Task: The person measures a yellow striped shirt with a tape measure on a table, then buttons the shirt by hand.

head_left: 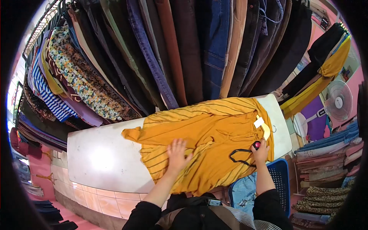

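A mustard-yellow garment [199, 130] with dark-striped panels and sleeves lies spread over the white table. At its neck, on the right, a pale hanger [265, 132] and a white tag [259, 122] show. My left hand [178, 154] rests flat on the cloth, fingers spread, holding nothing. Near the neck, my right hand [261, 150] is closed around a small black object [256, 145] with a pinkish-red face. Its exact kind I cannot make out. A black strap [234, 153] loops from it onto the fabric.
Trousers [191, 50] and patterned clothes [80, 65] hang along the table's far side. The white table [103, 161] shows bare at left. Below my right arm stands a blue basket [281, 184] with denim [244, 191] in it. A fan [337, 100] and folded clothes [322, 165] are at right.
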Demonstrator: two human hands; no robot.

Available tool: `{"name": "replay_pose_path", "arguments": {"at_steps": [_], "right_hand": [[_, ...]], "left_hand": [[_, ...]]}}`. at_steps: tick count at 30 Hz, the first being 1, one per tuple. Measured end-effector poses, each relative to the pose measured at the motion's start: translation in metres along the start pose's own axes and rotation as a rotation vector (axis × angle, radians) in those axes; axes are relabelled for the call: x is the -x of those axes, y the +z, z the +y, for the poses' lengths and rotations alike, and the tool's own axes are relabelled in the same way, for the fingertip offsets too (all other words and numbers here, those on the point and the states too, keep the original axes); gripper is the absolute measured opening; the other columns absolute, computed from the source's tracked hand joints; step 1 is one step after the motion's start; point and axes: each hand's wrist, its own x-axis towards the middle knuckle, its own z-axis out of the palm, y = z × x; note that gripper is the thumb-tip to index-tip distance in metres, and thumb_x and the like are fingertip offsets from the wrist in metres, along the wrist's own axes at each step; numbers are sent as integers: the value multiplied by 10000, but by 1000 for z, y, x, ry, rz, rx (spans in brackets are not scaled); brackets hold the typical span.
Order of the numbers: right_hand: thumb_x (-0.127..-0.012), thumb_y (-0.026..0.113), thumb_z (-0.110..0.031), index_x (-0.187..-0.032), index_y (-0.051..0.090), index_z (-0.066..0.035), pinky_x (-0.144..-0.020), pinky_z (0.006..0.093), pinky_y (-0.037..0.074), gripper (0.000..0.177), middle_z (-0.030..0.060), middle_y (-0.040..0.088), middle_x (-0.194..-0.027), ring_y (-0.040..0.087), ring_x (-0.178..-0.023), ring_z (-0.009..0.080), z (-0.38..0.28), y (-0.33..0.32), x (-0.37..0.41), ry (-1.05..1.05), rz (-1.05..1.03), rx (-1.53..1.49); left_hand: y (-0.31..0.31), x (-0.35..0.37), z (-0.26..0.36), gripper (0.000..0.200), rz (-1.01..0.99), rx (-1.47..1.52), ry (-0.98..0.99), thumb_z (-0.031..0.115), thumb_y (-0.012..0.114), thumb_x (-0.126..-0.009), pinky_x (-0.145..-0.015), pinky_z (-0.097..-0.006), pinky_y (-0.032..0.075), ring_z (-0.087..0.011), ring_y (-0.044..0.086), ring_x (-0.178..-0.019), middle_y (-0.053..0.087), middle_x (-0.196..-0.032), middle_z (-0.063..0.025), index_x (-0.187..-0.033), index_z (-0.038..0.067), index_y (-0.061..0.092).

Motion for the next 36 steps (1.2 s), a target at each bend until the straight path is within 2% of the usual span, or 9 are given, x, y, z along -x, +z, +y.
{"name": "replay_pose_path", "arguments": {"at_steps": [3, 8, 17, 23, 26, 29, 32, 35, 36], "right_hand": [[-678, 785, -245, -1251, 475, -62, -909, 435, 450, 677, 69, 496, -1352, 473, -1092, 369, 7, 3, -6, -47, 23, -22], [-686, 783, -238, -1227, 482, -60, -909, 439, 451, 644, 55, 478, -1374, 470, -1093, 367, 8, 7, -6, -38, 25, -18], [-704, 772, -249, -1266, 471, -74, -922, 455, 448, 661, 59, 459, -1383, 459, -1116, 374, 5, 9, -6, 18, -11, 22], [-709, 767, -242, -1296, 445, -72, -928, 458, 440, 691, 64, 467, -1374, 458, -1116, 379, -2, 4, -6, 31, -36, -14], [-709, 766, -243, -1297, 439, -69, -926, 458, 440, 695, 65, 473, -1368, 463, -1107, 377, -1, 5, -7, 27, -25, 1], [-709, 764, -255, -1282, 445, -70, -920, 459, 444, 681, 67, 477, -1363, 471, -1097, 377, -3, 7, -6, 23, -33, 25], [-707, 763, -268, -1262, 456, -76, -913, 458, 449, 663, 69, 478, -1360, 475, -1091, 380, 1, 10, -8, 16, -13, 48], [-705, 764, -275, -1257, 461, -83, -911, 462, 452, 658, 69, 472, -1366, 474, -1099, 383, -1, 9, -9, 30, -24, 47], [-704, 765, -277, -1257, 462, -85, -911, 464, 452, 659, 69, 469, -1370, 473, -1104, 384, -1, 8, -8, 40, -38, 46]], "left_hand": [[-6, 17, -87, 572, 208, -168, -153, 277, 598, -785, -1096, -595, 165, -355, 219, -1400, 332, -1482, -128, -1322, 118, 483], [-59, 9, -150, 414, 125, -331, -532, 271, 576, -823, -1068, -592, 218, -371, 243, -1383, 309, -1493, -153, -1203, 109, 584], [-71, -24, -232, 269, 180, -51, -536, 186, 551, -861, -986, -502, 373, -332, 462, -1197, 472, -1362, -121, -1091, 75, 636], [-43, -10, -282, 481, 191, -354, -353, 269, 559, -861, -930, -488, 397, -313, 495, -1139, 546, -1182, -107, -1310, 104, 504], [-87, -14, -224, 702, -84, -377, -882, 448, 582, -818, -975, -521, 350, -321, 431, -1241, 485, -1333, -118, -1399, 100, 396], [-88, -4, -224, 851, -178, -316, -1034, 599, 586, -747, -995, -567, 301, -331, 361, -1304, 409, -1409, -143, -1403, 92, 392], [-78, 2, -233, 871, -29, -310, -1051, 601, 620, -720, -990, -604, 276, -340, 356, -1301, 431, -1364, -160, -1390, 89, 401], [-63, -1, -257, 798, 287, -337, -805, 538, 674, -711, -988, -537, 331, -312, 446, -1237, 519, -1256, -165, -1322, 72, 460], [-64, -5, -272, 736, 182, -210, -840, 484, 695, -711, -976, -492, 358, -294, 480, -1196, 538, -1223, -161, -1278, 64, 484]]}}
